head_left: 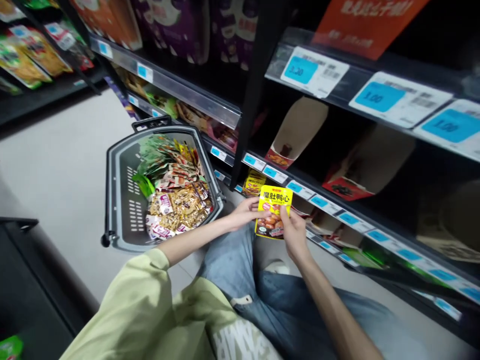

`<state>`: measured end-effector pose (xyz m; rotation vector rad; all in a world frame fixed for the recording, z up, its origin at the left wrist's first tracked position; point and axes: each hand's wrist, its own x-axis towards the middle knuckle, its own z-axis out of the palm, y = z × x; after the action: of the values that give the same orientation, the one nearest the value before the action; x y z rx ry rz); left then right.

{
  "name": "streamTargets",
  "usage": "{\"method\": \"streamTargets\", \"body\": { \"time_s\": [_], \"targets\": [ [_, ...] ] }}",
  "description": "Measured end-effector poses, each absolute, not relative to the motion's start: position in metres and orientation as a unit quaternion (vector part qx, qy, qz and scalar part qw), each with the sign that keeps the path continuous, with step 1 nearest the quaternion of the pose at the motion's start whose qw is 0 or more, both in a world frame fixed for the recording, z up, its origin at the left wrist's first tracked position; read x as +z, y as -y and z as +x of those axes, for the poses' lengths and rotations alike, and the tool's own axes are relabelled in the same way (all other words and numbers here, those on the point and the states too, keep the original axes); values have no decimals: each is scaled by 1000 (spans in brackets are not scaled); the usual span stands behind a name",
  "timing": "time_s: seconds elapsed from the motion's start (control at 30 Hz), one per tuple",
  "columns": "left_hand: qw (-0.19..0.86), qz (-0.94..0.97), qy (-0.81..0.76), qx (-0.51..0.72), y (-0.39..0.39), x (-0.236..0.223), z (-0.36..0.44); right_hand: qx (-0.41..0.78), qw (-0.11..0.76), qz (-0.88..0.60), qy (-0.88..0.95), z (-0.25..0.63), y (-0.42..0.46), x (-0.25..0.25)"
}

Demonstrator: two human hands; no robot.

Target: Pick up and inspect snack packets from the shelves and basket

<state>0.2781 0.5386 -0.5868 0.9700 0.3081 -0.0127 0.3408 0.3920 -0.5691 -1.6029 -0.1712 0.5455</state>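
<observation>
Between my two hands is a yellow snack packet [273, 197], its printed front facing up toward me. My left hand [245, 212] grips the packet's left edge, with fingers partly behind it. On the opposite side, my right hand [294, 230] pinches the packet with the thumb on its front. Just behind it, similar yellow packets [254, 181] sit on a low shelf. To my left stands a grey shopping basket [125, 220] on the floor, holding several snack packs [180, 205] in green, red and clear wrapping.
Dark shelves with price tags [315, 70] run along the front and right, close to my hands. Open cardboard boxes [300, 120] stand on the middle shelf. Another shelf of bagged snacks [30, 55] is at the far left. A dark unit [33, 280] borders the lower left.
</observation>
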Motion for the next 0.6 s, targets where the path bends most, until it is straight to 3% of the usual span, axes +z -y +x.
{"method": "streamTargets", "body": {
  "time_s": [0.2,0.6],
  "targets": [
    [861,471,-192,7,-540,-591,280,292,715,-635,27,342,-397,-554],
    [848,495,-186,38,-541,-588,281,336,693,-636,50,345,-396,-553]
  ]
}}
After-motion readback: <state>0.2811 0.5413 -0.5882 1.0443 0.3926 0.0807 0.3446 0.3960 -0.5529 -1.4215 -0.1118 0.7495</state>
